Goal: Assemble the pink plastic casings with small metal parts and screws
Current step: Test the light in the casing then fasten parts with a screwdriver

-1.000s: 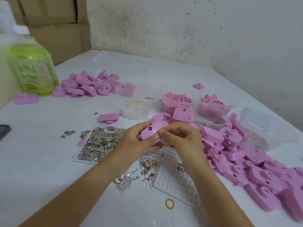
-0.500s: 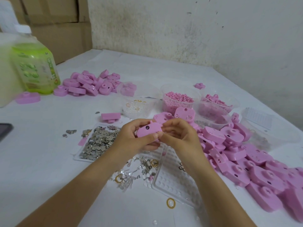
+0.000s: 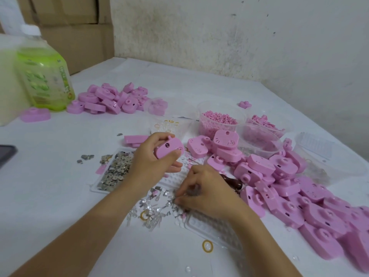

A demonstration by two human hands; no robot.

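The left hand grips one pink casing above the table, thumb under its near edge and fingers curled over the top. It is tilted so that a side with a dark oval opening faces the camera. The shell is rounded, matte and smooth, with small ear-like bumps along its upper rim.

The right hand is down among the loose small parts just in front, fingertips drawn together. They are blurred, so I cannot tell whether they pinch a piece yet.

Beside that scatter lies a clear tray of metal parts. A big heap of casings crowds the right side, and a smaller pile sits at the back left. Judging by that heap, most of the work is left — this casing seems to be waiting for its next part.
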